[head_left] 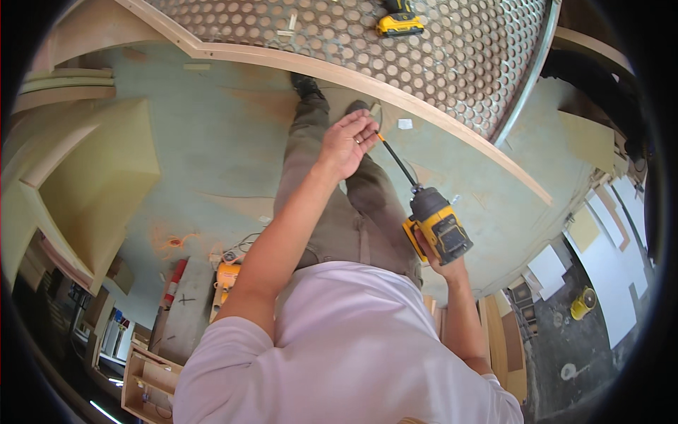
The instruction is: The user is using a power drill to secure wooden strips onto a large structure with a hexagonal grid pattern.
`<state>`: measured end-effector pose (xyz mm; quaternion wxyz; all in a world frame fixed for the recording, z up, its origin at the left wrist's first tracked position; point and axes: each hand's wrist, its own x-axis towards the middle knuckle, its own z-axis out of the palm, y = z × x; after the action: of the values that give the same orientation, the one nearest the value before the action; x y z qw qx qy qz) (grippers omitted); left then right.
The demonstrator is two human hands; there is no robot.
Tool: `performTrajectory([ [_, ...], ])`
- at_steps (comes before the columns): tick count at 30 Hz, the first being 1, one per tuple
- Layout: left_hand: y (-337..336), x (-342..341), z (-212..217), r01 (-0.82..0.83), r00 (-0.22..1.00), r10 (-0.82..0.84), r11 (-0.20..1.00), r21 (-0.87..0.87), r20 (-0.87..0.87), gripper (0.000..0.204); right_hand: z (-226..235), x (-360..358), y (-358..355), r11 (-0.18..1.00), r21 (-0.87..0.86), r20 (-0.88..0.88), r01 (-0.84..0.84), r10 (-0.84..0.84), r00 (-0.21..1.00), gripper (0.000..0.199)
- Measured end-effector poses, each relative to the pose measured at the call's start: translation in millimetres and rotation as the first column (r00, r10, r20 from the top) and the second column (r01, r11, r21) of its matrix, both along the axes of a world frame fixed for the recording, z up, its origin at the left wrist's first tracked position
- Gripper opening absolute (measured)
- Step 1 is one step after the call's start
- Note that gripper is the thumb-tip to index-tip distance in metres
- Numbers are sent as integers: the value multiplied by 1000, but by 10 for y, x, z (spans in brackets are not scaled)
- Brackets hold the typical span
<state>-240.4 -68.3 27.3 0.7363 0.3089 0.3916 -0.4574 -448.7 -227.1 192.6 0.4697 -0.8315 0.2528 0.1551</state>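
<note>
My right hand is wrapped round the grip of a yellow and black cordless impact driver. A long black bit extension points from it up and left, ending in an orange tip. Close to that tip is my left hand, palm partly turned up, with a ring on one finger. Its fingers are bent in together as in a pinch; anything between them is too small to make out. Beyond both hands runs a long, angled wooden edge strip, bordering a panel with many round holes.
Another yellow and black cordless tool lies on the perforated panel, near small pale strips. A wooden box-like piece stands at left. A white scrap is on the floor. A yellow bucket stands at right; someone's dark-clothed limb shows far right.
</note>
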Motion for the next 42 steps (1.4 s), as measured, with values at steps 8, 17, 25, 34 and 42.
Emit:
performTrajectory([
  [8, -26, -142, 96, 48, 998, -46, 998, -46, 40, 7, 177, -118, -13, 997, 71, -72, 19, -14, 997, 25],
  [17, -213, -259, 242, -66, 998, 69, 976, -205, 8, 11, 421, 88, -149, 965, 156, -184, 212, -182, 966, 22],
  [25, -194, -261, 117, -135, 989, 147, 953, -270, 24, 10, 525, 326, -173, 983, 107, -193, 151, -129, 973, 24],
  [34, -172, -197, 38, -138, 987, 160, 906, -401, 21, 16, 588, 477, -164, 980, 53, -216, 193, -178, 960, 25],
  [42, -178, -59, -42, -193, 976, 150, 929, -314, -158, 17, 535, 807, -93, 999, 47, -193, 23, -13, 981, 30],
])
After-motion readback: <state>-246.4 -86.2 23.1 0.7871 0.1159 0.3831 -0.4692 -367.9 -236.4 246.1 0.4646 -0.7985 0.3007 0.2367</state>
